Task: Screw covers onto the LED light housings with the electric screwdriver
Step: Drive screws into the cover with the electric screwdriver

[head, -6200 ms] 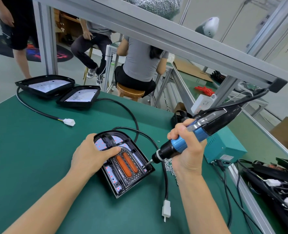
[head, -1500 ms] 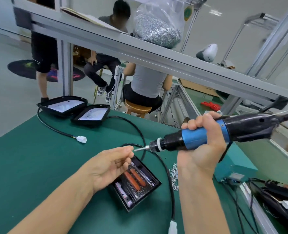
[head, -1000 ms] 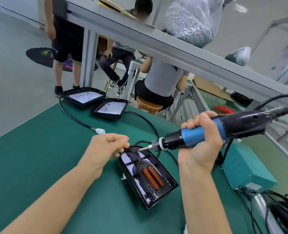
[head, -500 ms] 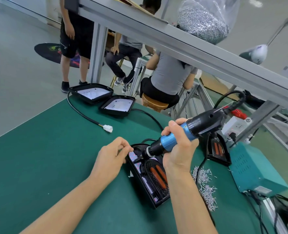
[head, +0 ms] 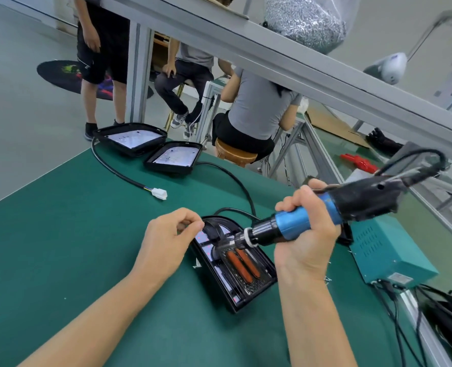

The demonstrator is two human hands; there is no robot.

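Change: driver bit is now tilting down onto the cover [head: 242, 263], no longer raised
Right hand [head: 305, 243]: wrapping the electric screwdriver [head: 296, 225]; judging squareness before triggering
Left hand [head: 166, 242]: fingertips pinched by the LED light housing [head: 254, 296] near the worktop [head: 60, 234] centre; screw unseen

- One head-worn wide-angle view, tilted, looking forward and down from close above the green workbench [head: 60, 247].
- Both forearms reach in from the bottom edge.
- Beyond the bench, seated workers [head: 256, 109] fill the upper frame.
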